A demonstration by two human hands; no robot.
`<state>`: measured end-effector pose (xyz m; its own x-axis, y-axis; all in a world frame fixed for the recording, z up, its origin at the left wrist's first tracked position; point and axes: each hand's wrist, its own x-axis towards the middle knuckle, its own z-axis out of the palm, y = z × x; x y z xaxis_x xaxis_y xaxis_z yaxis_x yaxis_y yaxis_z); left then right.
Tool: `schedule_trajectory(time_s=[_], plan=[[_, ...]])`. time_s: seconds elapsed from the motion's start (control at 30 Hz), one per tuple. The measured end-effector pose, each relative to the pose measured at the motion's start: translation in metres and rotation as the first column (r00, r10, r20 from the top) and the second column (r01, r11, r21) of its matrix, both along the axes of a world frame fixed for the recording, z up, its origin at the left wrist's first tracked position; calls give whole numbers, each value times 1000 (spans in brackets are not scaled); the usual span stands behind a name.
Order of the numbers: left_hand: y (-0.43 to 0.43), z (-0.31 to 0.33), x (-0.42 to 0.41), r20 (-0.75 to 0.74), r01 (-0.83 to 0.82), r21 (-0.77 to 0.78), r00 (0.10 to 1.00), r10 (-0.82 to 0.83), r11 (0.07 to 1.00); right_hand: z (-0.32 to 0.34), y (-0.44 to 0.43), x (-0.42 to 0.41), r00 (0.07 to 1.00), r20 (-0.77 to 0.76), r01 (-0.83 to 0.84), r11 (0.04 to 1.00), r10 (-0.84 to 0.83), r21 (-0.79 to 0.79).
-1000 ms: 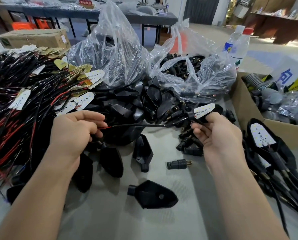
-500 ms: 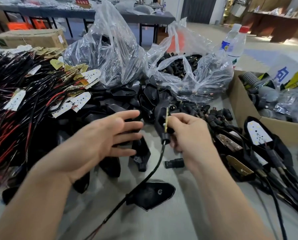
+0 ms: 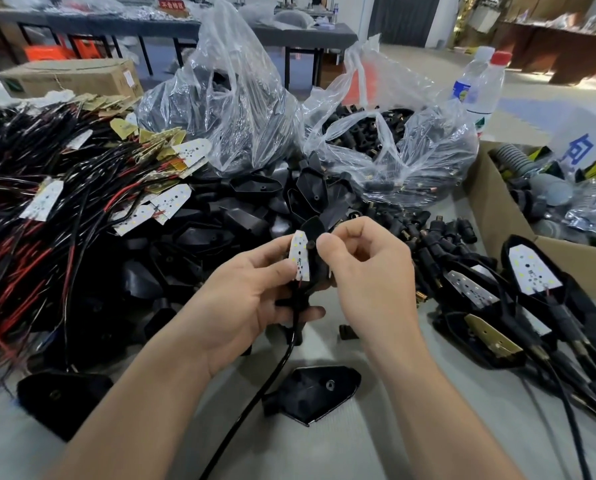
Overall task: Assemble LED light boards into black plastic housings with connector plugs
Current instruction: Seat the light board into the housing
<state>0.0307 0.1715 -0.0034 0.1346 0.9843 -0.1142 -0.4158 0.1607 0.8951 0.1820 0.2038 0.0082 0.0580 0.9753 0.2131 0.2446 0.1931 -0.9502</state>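
The left hand (image 3: 248, 306), spread open a half-second ago, now pinches the white LED board (image 3: 299, 258); the right hand (image 3: 365, 271) pinches the black housing (image 3: 314, 263) touching it, above the desk (image 3: 393, 427). Their cable (image 3: 280, 365) trails down. Loose housings (image 3: 248, 188), bagged plugs (image 3: 369, 133) and wiring (image 3: 30, 216) crowd behind; the rear red sign (image 3: 171, 3) is unreadable.

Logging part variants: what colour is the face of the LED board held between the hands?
The LED board is white with dark dots; head view.
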Motion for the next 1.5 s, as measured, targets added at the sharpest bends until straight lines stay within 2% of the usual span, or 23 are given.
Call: schedule_trajectory(time_s=[0.23,0.33,0.37,0.43,0.47,0.5,0.6,0.63,0.7,0.8,0.87,1.07,1.17,1.23,1.33,1.4,1.43,1.5], plan=[[-2,2,3,-129,-125,56,983,131,991,-1,1,2,1000,23,-1,1000,1,6],[-2,1,9,-293,-285,128,904,310,950,-4,1,0,999,34,7,1000,-7,3],[-2,-2,10,-420,-330,208,820,388,921,-6,1,0,999,45,15,1000,-15,3],[-4,-6,10,-673,-330,427,506,540,842,-10,1,0,997,72,30,999,-31,11],[-6,-6,11,-727,-310,504,352,590,806,-12,1,0,995,89,36,999,-38,20],[-8,-4,12,-739,-307,544,264,619,781,-13,1,-1,994,105,42,999,-45,30],[-9,-2,13,-743,-361,553,195,640,751,-16,1,-3,991,124,52,997,-58,58],[-8,-3,12,-748,-378,540,193,635,752,-17,1,-4,988,141,54,997,-62,60],[-4,-6,10,-754,-422,466,271,599,777,-20,2,-5,980,190,54,998,-62,45],[-1,-6,10,-651,-489,333,500,571,806,-24,4,-6,980,197,47,998,-39,-37],[0,-5,11,-561,-494,270,616,552,826,-24,6,-6,994,106,15,995,-5,-96],[0,-5,9,-482,-494,279,670,564,824,-15,5,-6,962,-226,-182,977,154,-109],[0,-2,5,-375,-474,229,763,527,850,-11,2,-4,902,-362,-300,944,235,-136],[0,-2,4,-347,-458,240,783,516,856,-10,1,-3,890,-375,-325,937,258,-126],[1,-2,3,-393,-448,279,754,527,849,-10,1,-2,886,-387,-327,936,254,-134],[0,-1,4,-385,-396,226,803,455,890,-9,3,-1,883,-389,-338,931,262,-140],[0,-1,5,-417,-357,203,811,410,912,-9,3,0,887,-374,-341,931,271,-132],[0,-3,5,-544,-282,222,759,358,933,-10,2,0,907,-307,-330,939,287,-97]])
